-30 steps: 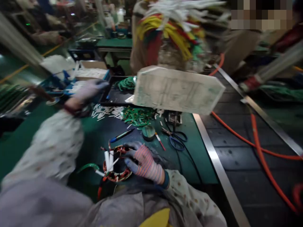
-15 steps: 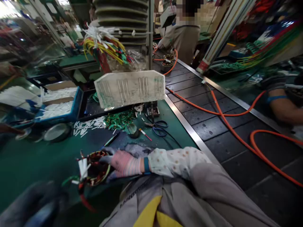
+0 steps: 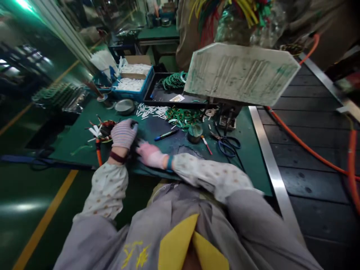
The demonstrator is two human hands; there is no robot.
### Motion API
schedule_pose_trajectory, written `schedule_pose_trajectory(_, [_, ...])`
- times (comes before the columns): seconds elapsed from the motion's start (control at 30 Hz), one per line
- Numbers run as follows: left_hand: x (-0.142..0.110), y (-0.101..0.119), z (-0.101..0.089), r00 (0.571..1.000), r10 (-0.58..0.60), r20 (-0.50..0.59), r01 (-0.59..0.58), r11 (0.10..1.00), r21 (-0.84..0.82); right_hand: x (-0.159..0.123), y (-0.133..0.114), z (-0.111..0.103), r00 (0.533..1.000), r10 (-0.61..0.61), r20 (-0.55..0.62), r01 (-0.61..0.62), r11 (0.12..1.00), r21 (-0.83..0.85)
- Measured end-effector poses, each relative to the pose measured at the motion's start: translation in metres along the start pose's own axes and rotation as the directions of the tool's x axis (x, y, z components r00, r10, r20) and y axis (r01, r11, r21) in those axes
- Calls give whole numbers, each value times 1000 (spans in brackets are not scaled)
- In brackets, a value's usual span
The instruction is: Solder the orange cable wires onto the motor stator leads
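Observation:
A wound stator coil (image 3: 103, 128) with copper windings, white sleeves and an orange lead lies on the green table (image 3: 78, 135) at the left. My left hand (image 3: 123, 133), in a striped glove, is curled over the coil's right edge. My right hand (image 3: 150, 154), in a pink glove, lies low on the mat just right of it, fingers stretched toward my left hand with nothing visible in them. Both sleeves are dotted fabric.
A blue marker (image 3: 165, 135), a green round cap (image 3: 195, 132), a red-white pen (image 3: 206, 144) and blue scissors (image 3: 229, 144) lie to the right. Green ties (image 3: 182, 116), a black tray (image 3: 165, 98), a blue bin (image 3: 132, 83) sit behind. A white board (image 3: 242, 73) overhangs. An orange hose (image 3: 309, 150) crosses the dark conveyor.
My head has swung left. My left hand has come in from the far left onto the coil, and my right hand has slid off the coil to the mat beside it.

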State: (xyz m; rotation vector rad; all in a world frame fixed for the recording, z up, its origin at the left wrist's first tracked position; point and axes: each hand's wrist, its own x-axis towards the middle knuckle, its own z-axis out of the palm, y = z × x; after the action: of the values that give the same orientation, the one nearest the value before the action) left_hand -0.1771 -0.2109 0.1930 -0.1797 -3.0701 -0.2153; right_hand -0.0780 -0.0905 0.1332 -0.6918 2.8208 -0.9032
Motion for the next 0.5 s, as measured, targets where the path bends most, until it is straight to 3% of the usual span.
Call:
schedule_pose_trajectory(0.07, [18,-3,14,992,-8,126,-6,994,111,-60,31,-7,996,-38,79,37,999,11])
schedule_pose_trajectory(0.13, [33,-5,22,985,-11,170,-11,991,132,-135,66,-18,996,-31,88,25,997,68])
schedule_pose_trajectory(0.2, [47,-8,23,987,-12,163,-11,990,139,-212,101,-34,996,86,-16,-82,984,156])
schedule_pose_trajectory(0.3, [65,-3,16,991,9,132,-28,989,143,-298,139,-66,914,355,-198,-284,906,314])
schedule_pose_trajectory(0.4, [71,21,7,986,89,142,-109,984,139,-334,159,-106,773,544,-326,-417,823,385])
schedule_pose_trajectory(0.5, [69,45,3,986,151,70,-160,976,149,-333,185,-158,645,637,-421,-539,771,340])
